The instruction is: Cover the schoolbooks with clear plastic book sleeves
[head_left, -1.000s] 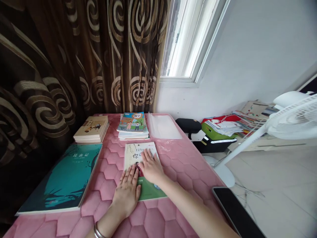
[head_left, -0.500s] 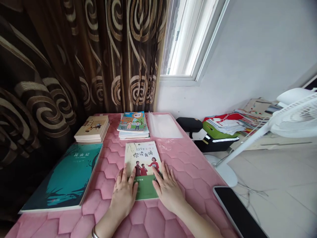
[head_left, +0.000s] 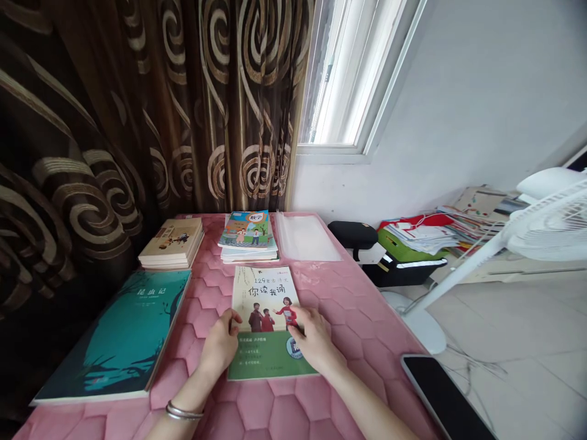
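The poetry recitation book [head_left: 263, 339] lies flat, front cover up, on the pink hexagon-quilted bench [head_left: 275, 408]. The left hand [head_left: 221, 345], curled narrow, meets the book's left edge, and a silver bangle [head_left: 183, 413] circles that wrist. The right hand [head_left: 316, 342], bent and fairly narrow, touches the book's right side, thumb over the cover. Whether either hand truly grips the book, I cannot tell, since the undersides are hidden. Left of the book lies a large teal insect book [head_left: 131, 330]; farther off to its left sits a stack of tan books [head_left: 169, 241]. Directly beyond the book, a mathematics textbook [head_left: 247, 231] tops a small pile, and clear plastic sleeves [head_left: 308, 238] lie beyond it to the right. Nearer, to the book's right, rests a black-screened phone [head_left: 444, 397].
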The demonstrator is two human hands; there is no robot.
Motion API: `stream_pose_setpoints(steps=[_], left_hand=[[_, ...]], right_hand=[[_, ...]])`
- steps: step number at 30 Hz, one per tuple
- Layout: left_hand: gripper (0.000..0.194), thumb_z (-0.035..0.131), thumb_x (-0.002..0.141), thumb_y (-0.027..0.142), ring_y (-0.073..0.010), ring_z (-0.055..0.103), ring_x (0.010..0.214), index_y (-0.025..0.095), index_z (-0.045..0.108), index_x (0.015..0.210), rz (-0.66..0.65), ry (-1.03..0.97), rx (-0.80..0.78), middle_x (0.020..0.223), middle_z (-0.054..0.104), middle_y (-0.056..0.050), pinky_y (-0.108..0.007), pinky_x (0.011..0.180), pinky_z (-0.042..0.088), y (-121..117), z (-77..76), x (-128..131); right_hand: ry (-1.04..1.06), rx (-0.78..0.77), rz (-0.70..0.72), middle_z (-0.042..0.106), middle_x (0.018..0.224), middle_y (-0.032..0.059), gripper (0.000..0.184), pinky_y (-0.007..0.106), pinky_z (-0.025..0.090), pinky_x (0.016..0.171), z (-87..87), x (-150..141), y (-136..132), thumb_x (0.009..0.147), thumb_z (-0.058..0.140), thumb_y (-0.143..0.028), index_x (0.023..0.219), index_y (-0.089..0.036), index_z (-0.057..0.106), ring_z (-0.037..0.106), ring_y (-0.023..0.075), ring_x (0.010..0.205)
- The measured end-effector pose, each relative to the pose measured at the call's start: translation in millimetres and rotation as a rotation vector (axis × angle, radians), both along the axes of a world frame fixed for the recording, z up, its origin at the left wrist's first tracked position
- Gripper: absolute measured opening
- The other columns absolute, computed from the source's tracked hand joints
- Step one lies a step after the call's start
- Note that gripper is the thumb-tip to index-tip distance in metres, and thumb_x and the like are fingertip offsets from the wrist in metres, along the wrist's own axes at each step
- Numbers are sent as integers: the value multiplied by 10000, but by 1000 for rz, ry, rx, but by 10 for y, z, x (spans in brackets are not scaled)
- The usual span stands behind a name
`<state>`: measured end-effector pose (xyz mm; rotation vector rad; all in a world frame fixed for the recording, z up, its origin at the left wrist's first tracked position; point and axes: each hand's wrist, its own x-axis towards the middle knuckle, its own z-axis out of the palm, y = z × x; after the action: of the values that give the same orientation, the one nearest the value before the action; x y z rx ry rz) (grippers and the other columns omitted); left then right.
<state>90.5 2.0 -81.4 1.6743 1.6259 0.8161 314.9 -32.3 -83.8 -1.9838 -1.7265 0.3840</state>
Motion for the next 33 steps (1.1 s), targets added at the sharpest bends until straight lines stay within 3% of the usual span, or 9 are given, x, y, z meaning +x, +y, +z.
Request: stream_pose_setpoints(steps=[5, 9, 13, 18, 24, 33], left_hand=[[261, 384, 750, -16, -146, 570, 689, 207, 514, 709, 100, -20, 154, 674, 565, 12, -227, 644, 391, -41, -101, 44], [235, 387, 759, 16, -153, 573, 664, 211, 502, 697, 124, -60, 172, 658, 564, 8, -240, 633, 412, 40, -155, 32], [212, 400, 773, 40, -175, 603, 728, 208, 529, 769, 153, -49, 155, 723, 600, -14, -286, 686, 466, 166, -165, 47], [212, 433, 735, 49, -221, 597, 914, 200, 571, 792, 218, -30, 327, 896, 575, -74, -388, 830, 519, 222, -165, 33], [206, 461, 773, 85, -246, 558, 1094, 197, 616, 849, 83, 56, 424, 1077, 536, -106, -430, 952, 492, 136, -131, -50], [89, 566, 780, 194, -210, 622, 906, 183, 650, 807, 39, 24, 352, 995, 549, -78, -395, 848, 556, 166, -164, -90]], right_hand=[[283, -40, -103, 653, 1082, 63, 414, 361, 464, 909, -73, 44, 241, 816, 556, -309, 1223, -234, 563, 623, 225, 1010], [547, 5, -90, 693, 1032, 58, 430, 353, 527, 801, -172, 136, 420, 793, 565, -307, 1213, -218, 541, 680, 219, 887], [679, -2, -9, 729, 937, 43, 392, 376, 548, 773, -248, 227, 536, 778, 571, -279, 1165, -221, 559, 698, 236, 869], [633, -25, 58, 740, 897, 26, 385, 370, 546, 788, -303, 246, 562, 786, 566, -273, 1169, -233, 570, 707, 214, 830], [581, -20, 75, 741, 919, 30, 339, 356, 538, 788, -261, 240, 491, 785, 580, -283, 1119, -236, 608, 700, 200, 816], [648, -2, 99, 738, 890, 43, 315, 348, 535, 776, -214, 306, 446, 760, 591, -276, 1065, -204, 624, 694, 202, 809]])
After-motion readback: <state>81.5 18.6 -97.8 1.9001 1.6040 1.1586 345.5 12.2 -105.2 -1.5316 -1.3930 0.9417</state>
